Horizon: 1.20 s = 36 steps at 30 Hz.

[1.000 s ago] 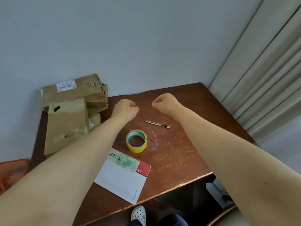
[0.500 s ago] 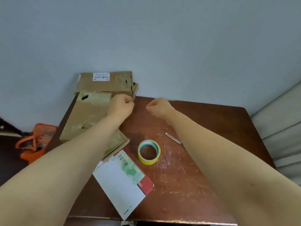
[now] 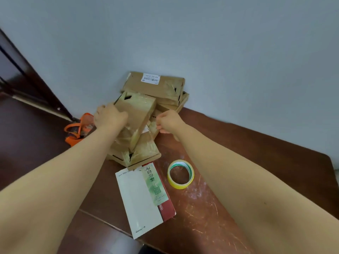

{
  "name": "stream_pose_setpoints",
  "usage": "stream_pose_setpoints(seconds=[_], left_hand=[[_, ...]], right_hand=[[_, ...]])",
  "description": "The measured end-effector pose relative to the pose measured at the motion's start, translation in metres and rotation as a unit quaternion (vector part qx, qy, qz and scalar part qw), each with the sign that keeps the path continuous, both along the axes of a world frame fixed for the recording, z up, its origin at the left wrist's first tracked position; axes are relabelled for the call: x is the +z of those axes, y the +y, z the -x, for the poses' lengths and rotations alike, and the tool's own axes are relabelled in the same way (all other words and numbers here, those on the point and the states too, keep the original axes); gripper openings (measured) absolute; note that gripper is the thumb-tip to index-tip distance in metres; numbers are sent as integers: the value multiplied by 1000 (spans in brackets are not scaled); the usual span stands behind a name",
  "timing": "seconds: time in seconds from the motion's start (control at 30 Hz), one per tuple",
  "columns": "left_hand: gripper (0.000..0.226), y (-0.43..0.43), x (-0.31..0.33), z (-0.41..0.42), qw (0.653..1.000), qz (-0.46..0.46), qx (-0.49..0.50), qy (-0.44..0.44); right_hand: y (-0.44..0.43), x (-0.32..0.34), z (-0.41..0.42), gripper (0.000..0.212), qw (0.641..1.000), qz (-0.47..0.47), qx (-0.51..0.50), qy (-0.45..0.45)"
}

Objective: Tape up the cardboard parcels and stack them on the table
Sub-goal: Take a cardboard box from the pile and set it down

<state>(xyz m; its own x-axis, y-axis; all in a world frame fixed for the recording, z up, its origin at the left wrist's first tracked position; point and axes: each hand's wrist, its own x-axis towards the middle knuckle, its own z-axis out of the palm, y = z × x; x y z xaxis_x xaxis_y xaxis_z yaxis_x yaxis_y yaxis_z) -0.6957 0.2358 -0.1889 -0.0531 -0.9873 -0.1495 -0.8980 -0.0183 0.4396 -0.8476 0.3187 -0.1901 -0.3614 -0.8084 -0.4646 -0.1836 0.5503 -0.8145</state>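
Several flat brown cardboard parcels lie piled at the table's (image 3: 205, 213) far left corner against the wall. The top front parcel (image 3: 136, 110) sits tilted on a lower parcel (image 3: 142, 153) patched with clear tape. A parcel with a white label (image 3: 156, 85) tops the stack behind them. My left hand (image 3: 110, 117) grips the tilted parcel's left edge. My right hand (image 3: 168, 121) is curled in a loose fist just right of that parcel and holds nothing. A yellow tape roll (image 3: 180, 174) lies flat on the table under my right forearm.
A white booklet with a green and red strip (image 3: 145, 198) lies at the table's near edge, touching the lower parcel. An orange bag (image 3: 77, 128) sits on the dark floor left of the table. The grey wall stands close behind the pile.
My view has swung left and down. My left hand moved from above the table onto the tilted parcel's left edge; my right fist followed to the parcel's right side. The small knife is now out of sight.
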Motion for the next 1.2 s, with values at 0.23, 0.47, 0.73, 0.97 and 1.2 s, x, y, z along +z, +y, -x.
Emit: stream_pose_setpoints(seconds=[0.23,0.47,0.73,0.97,1.2], left_hand=[[44,-19,-5,-12,993,-109,20,47],[45,-18,5,-1,987,-99,0,126],[37,11,21,40,965,-99,-45,240],[27,43,10,74,932,-128,-103,322],[23,96,6,134,921,-153,-186,305]], right_hand=[[-25,-9,-30,38,999,-18,17,34],[-24,0,-31,27,997,30,-43,50],[15,6,4,18,980,63,-173,80],[60,5,36,37,948,64,-303,73],[133,-4,92,30,918,56,-388,62]])
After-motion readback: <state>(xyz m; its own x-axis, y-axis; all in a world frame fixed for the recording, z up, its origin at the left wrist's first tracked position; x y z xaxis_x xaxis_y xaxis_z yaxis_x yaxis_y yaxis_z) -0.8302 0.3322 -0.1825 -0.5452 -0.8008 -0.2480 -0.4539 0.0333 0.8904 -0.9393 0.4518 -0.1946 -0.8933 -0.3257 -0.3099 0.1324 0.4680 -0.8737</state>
